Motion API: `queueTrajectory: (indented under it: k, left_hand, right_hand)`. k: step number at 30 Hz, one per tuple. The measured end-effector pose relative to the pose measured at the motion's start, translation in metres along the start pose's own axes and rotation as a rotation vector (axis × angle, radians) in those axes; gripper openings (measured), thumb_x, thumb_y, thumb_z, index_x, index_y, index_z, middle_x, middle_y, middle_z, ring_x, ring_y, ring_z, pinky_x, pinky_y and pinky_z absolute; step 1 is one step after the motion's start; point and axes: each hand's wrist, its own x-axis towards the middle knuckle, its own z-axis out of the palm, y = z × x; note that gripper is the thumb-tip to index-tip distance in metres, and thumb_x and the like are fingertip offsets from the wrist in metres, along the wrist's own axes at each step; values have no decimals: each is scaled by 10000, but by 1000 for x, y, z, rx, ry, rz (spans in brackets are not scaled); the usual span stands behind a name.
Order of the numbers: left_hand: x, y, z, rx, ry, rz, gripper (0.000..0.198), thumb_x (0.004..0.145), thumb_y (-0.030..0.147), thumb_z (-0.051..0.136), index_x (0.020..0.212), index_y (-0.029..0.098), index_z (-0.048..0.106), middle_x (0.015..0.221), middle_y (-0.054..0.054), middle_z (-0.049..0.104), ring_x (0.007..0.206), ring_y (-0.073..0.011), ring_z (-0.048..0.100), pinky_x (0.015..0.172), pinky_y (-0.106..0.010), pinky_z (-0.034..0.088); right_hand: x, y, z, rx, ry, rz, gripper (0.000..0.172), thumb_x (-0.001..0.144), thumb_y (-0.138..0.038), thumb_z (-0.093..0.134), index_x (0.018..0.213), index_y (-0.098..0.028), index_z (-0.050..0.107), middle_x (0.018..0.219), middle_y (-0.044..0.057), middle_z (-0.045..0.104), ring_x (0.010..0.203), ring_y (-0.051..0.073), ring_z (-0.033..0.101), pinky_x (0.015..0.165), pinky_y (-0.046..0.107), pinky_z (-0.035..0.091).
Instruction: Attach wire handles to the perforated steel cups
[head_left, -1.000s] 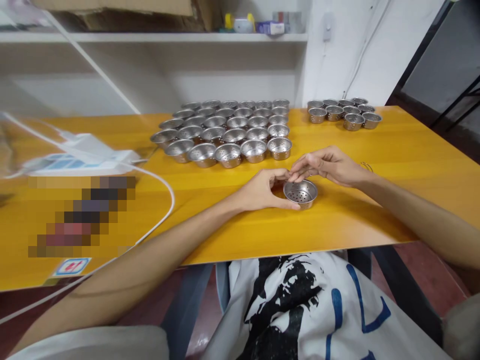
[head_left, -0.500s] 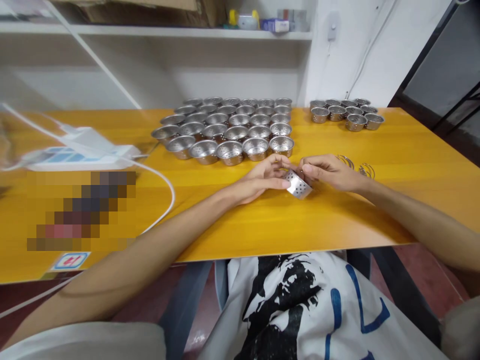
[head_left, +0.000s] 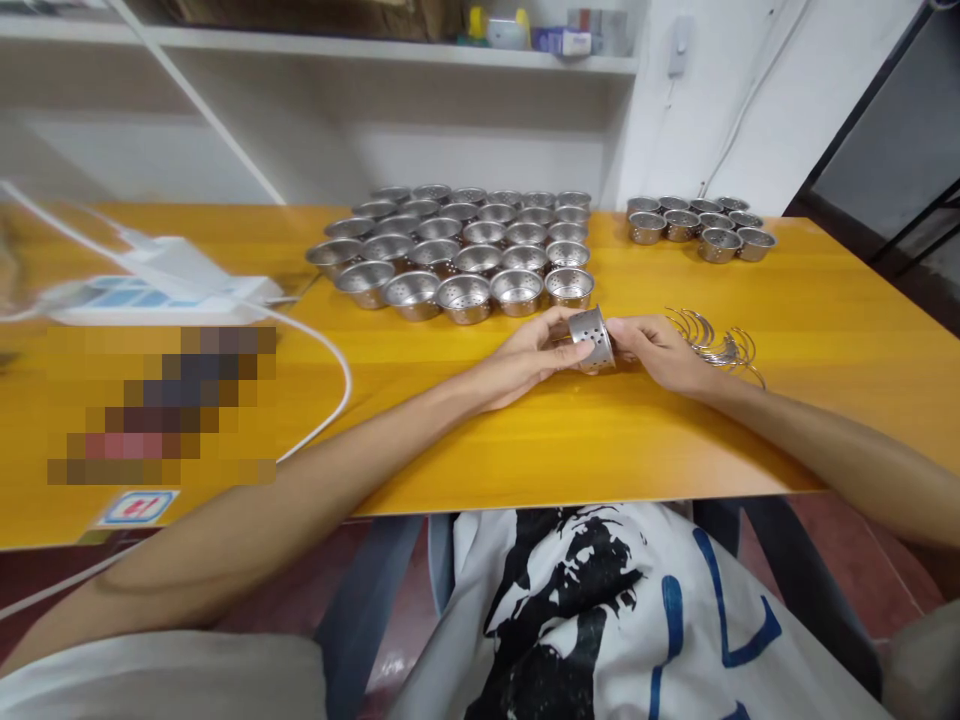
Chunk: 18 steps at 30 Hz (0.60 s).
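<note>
A perforated metal cup (head_left: 598,336) is tipped on its side just above the table. My left hand (head_left: 536,350) is closed around it, with the thumb across its holed wall and the fingers behind. At the cup's right edge, my right hand (head_left: 660,350) has its thumb and fingers pinched together, touching the metal. Whether those fingertips also hold something small is hidden. Several thin curved metal wires (head_left: 726,350) lie on the table beside and behind my right hand.
Several rows of similar cups (head_left: 464,298) stand beyond my hands on the yellow table (head_left: 480,460). A smaller group of cups (head_left: 720,244) is at the back right. A white power strip (head_left: 172,300) with a cable (head_left: 341,370) lies on the left.
The cup has turned in my left hand and risen slightly, so its wall now faces more to the right. My right hand has shifted a little to the right along its edge.
</note>
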Motion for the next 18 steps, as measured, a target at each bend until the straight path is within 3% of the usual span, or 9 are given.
queueTrajectory:
  k: [6, 13, 18]
  left_hand:
    - [0, 1, -1, -18, 5, 17, 517, 801, 351, 1012, 1209, 210, 727, 1153, -53, 732, 1052, -198, 700, 961, -356, 536]
    - [1, 0, -2, -26, -26, 32, 481, 809, 347, 992, 1189, 214, 729, 1147, -59, 748, 1054, -219, 718, 974, -385, 549]
    - [1, -1, -2, -9, -51, 30, 487, 843, 379, 981, 1224, 208, 730, 1189, -87, 759, 1081, -237, 733, 983, -409, 577]
  right_hand:
    - [-1, -4, 4, 68, 2, 15, 769, 963, -886, 641, 628, -232, 415, 648, -2, 488, 663, 149, 501, 659, 282, 475]
    - [0, -4, 8, 20, 36, 6, 780, 960, -923, 596, 638, -223, 469, 605, -32, 409, 585, 112, 353, 561, 270, 341]
    - [4, 8, 5, -39, 183, 17, 835, 962, -935, 579, 560, -219, 429, 534, -36, 382, 523, 95, 312, 508, 273, 237]
